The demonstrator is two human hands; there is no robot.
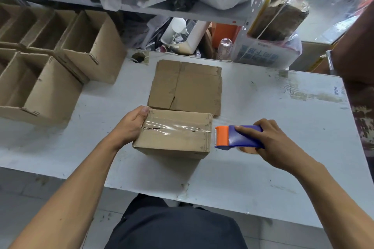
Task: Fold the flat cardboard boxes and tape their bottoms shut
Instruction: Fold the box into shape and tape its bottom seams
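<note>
Both hands are engaged: my left hand [133, 125] grips the left end of the folded box [174, 137], thumb on its top far corner, and my right hand [269, 139] is wrapped around the blue and orange tape dispenser [236, 137], whose orange mouth sits just beside the box's right edge. I note clear tape [176, 126] running along the box's upward-facing seam from end to end. Taking the box as reference, it stands on the white table [283, 178] near the front edge, with bare tabletop to its right and in front of it. Touching its far side lies a flat cardboard box [186, 87]. Well to its left, a group of erected open boxes [60, 66] occupies that end of the table. Beyond the flat box, past the table's far edge, stand cluttered shelves [182, 10] with bags and containers. A round cable hole [138, 57] lies at the far edge.
</note>
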